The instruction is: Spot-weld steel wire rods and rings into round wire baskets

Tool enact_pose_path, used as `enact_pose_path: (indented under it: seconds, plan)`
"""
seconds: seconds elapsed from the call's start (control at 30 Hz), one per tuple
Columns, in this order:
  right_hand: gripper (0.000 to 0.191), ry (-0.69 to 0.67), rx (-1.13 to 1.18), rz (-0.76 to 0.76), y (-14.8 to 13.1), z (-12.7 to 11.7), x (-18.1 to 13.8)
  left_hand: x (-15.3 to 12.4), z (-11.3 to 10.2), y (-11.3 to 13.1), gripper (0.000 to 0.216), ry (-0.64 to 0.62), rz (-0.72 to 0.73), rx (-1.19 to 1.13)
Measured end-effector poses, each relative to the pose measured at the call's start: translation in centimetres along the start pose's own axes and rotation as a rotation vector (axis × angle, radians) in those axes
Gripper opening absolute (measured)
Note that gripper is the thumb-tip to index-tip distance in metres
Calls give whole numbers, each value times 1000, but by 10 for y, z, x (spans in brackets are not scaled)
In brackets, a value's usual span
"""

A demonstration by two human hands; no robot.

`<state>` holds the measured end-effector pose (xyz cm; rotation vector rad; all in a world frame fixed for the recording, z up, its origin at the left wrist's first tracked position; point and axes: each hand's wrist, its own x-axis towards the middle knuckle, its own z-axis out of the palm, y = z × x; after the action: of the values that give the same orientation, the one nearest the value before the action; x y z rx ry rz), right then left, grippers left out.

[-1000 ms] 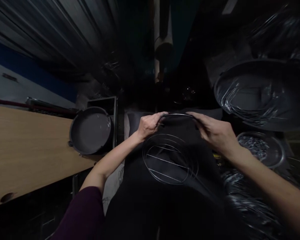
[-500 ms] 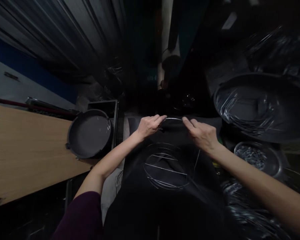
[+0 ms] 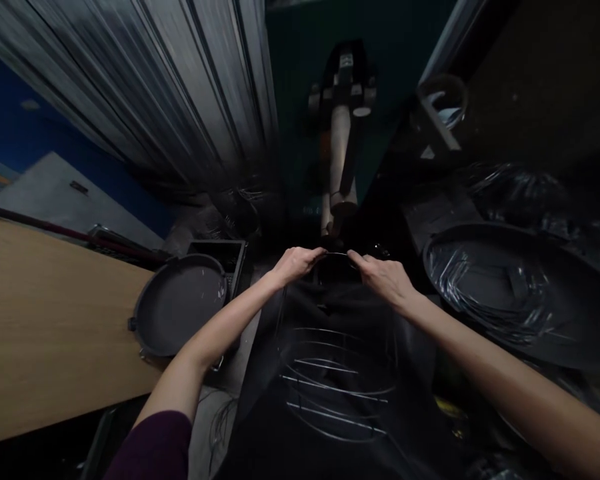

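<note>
My left hand [image 3: 299,264] pinches one end of a short visible stretch of curved metal wire [image 3: 337,253]. At the other end, my right hand [image 3: 383,277] grips the same wire between thumb and fingers. Both hands are raised in front of me, just below the tip of a machine's pale cylindrical arm [image 3: 341,147]. Whether the wire touches the machine, I cannot tell. Under my hands, over the dark cloth on my lap, is a round wire rack [image 3: 335,389] with thin rings and several straight crossbars. Its link to the held wire is unclear in the dim light.
On the left, a dark round basin [image 3: 180,300] stands by a wooden board [image 3: 55,320] and a black crate [image 3: 239,257]. To the right, a large dark basin [image 3: 580,313] contains bundled wire pieces [image 3: 505,327]. Corrugated metal sheeting [image 3: 180,80] rises at the back left.
The view has tilted up, showing more of the machine. My hands have come slightly closer together on the wire and now sit nearer the machine's arm. The rack's rings look more spread apart.
</note>
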<state>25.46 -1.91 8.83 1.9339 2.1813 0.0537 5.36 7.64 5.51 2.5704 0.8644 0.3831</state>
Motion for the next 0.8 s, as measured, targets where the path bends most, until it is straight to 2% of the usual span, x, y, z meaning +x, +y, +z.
enact_pose_path:
  seconds: [0.27, 0.5, 0.8]
  plan:
    - [38, 33, 92, -24, 9, -17, 25, 14, -22, -4, 36, 22, -71, 91]
    - [35, 25, 121, -20, 12, -21, 32, 21, -19, -12, 34, 19, -45, 80]
    - [34, 18, 138, -17, 13, -20, 36, 24, -26, -9, 33, -15, -93, 63]
